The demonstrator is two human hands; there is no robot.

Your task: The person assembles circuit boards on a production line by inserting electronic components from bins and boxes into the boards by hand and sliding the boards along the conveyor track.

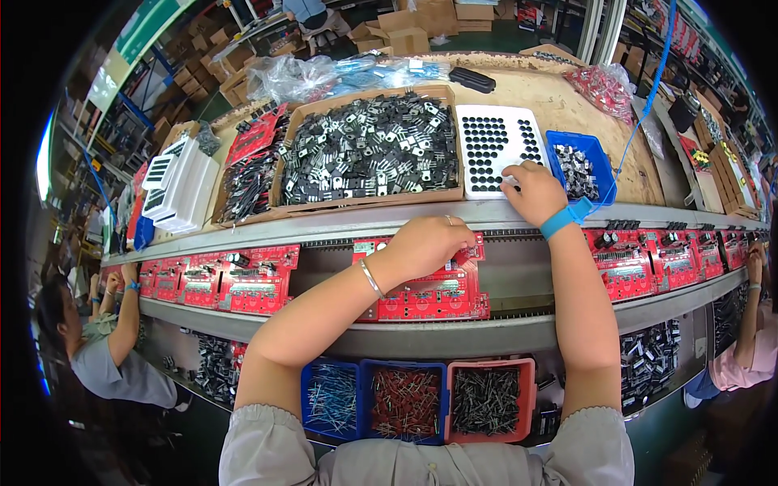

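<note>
A red circuit board lies on the conveyor rails right in front of me. My left hand rests on its upper edge with the fingers curled down onto the board; a small part under them is hidden. My right hand reaches up to the white perforated tray with round black parts and touches its lower right corner, fingers bent; whether it pinches a part I cannot tell. A blue wrist strap with a blue cord is on that wrist. A blue bin of black components stands just right of the hand.
A cardboard tray holds black and silver components. More red boards lie left and red boards right on the line. Two blue bins and a red bin of leaded parts sit near me. Co-workers sit at left and right.
</note>
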